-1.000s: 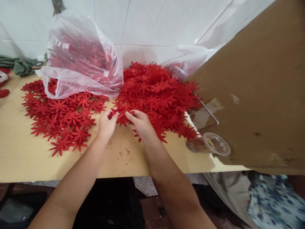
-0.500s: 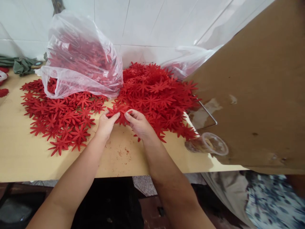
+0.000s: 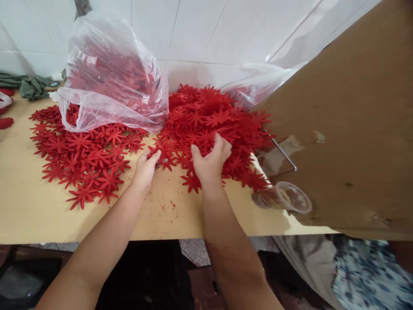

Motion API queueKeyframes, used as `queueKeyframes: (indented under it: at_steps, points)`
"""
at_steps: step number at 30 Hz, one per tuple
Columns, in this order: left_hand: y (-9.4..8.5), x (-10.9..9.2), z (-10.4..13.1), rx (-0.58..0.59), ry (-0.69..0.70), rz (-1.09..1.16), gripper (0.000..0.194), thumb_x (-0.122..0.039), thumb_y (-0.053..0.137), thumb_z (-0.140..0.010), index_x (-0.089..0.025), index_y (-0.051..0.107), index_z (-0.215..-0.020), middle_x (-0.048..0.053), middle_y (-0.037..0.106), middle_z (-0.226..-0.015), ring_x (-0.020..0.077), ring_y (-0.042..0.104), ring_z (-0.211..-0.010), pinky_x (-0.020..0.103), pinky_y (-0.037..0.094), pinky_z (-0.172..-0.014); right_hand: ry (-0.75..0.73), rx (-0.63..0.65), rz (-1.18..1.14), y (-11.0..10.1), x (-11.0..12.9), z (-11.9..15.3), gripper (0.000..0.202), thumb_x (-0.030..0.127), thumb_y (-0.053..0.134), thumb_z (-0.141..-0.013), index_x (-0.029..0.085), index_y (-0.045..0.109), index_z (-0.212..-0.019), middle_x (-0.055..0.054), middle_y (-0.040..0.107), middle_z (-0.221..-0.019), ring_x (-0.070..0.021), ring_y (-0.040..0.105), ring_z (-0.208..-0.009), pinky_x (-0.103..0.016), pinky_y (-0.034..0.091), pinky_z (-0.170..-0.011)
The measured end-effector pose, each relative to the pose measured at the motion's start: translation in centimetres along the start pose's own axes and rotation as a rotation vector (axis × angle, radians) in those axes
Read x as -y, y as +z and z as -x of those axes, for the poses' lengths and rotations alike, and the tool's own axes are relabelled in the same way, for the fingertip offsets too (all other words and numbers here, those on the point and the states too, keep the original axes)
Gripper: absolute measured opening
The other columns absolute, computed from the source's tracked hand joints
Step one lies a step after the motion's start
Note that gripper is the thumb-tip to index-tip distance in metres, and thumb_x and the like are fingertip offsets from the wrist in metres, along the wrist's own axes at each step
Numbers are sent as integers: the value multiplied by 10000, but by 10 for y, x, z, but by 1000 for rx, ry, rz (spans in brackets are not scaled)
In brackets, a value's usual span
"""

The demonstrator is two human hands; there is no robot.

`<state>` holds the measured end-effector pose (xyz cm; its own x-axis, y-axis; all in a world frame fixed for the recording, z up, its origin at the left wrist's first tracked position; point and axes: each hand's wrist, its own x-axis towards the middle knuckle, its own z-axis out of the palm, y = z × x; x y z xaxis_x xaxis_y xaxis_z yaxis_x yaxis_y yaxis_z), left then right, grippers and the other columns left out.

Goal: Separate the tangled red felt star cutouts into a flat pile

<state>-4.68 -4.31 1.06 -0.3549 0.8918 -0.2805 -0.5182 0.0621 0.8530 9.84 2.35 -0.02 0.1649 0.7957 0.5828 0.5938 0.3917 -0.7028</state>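
Between the thumb and fingers of my left hand (image 3: 146,165) is a red flower-shaped cutout (image 3: 164,154) with narrow petals, held just above the table. My right hand (image 3: 213,158) is over the front of the right-hand pile of red cutouts (image 3: 206,116), thumb and fingers apart, with nothing visible between them. Whether its fingertips touch the pile I cannot tell. To the left of my left hand lies a second pile of the same cutouts (image 3: 80,153), spread loosely over the table.
A clear plastic bag (image 3: 112,82) full of red pieces stands behind the left pile. On the right are a clear plastic cup (image 3: 290,198) lying on its side, a bent metal rod (image 3: 285,160) and a large brown board (image 3: 348,129). The pale table (image 3: 180,224) has red crumbs on it.
My right hand has let go of the held cutout and moved right, over the right-hand pile. My left hand stays nearly in place, still holding the cutout.
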Motion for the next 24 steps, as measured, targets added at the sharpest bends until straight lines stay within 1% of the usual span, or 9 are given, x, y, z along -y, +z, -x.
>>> queueKeyframes:
  at_steps: [2,5,8,12,16,18,21,23,24]
  points:
    - [2,0,2,12,-3,4,150,-233,601,-687,-171,590,-824,7,658,-762,129,618,-705,300,476,-727,-48,176,-117,1,10,7,419,415,582,-717,193,507,-1065,-119,526,-1078,-247,485,-1043,-463,398,-891]
    - [3,-1,3,16,23,-16,135,-198,592,-687,-168,608,-817,4,661,-753,122,602,-705,303,472,-755,-11,545,-440,8,27,20,310,405,559,-755,210,535,-994,-80,582,-982,-180,557,-912,-351,467,-803]
    - [4,-1,5,18,50,-56,100,-189,581,-696,-158,617,-784,5,654,-720,124,598,-699,302,468,-757,79,654,-593,14,35,28,271,371,611,-715,210,526,-916,-47,596,-913,-151,573,-822,-313,478,-755]
    - [6,3,7,71,56,-102,112,-227,588,-705,-152,618,-784,16,658,-699,139,611,-682,317,473,-746,236,559,-649,15,34,25,180,349,600,-704,209,530,-792,-8,587,-749,-125,544,-651,-286,468,-640]
    - [5,6,6,92,75,-144,108,-246,586,-716,-153,613,-763,49,675,-725,188,639,-735,350,475,-747,216,305,-533,8,22,12,126,326,517,-756,205,526,-791,-16,563,-725,-131,541,-662,-301,463,-680]
    - [4,5,5,83,53,-141,118,-266,588,-722,-156,605,-758,68,679,-757,212,646,-746,371,475,-739,169,157,-395,3,15,6,169,309,490,-769,199,527,-892,-54,572,-840,-155,561,-753,-336,469,-736]
    - [4,3,7,78,19,-101,123,-277,600,-716,-160,596,-753,77,682,-787,195,642,-693,357,473,-708,13,-6,-134,-3,9,0,403,303,568,-712,174,495,-1086,-138,503,-1148,-243,480,-1089,-449,372,-945]
    - [5,1,8,77,-13,-68,146,-297,614,-702,-162,596,-756,67,680,-772,167,627,-643,323,467,-665,-50,17,-83,-3,12,2,502,326,604,-686,174,469,-1146,-149,461,-1234,-271,390,-1202,-493,301,-1006]
    - [5,1,9,80,-32,-51,168,-315,621,-695,-163,597,-762,58,676,-761,157,621,-630,307,462,-643,-49,86,-136,-2,15,4,507,341,602,-691,180,465,-1153,-143,478,-1226,-265,406,-1193,-491,320,-997]
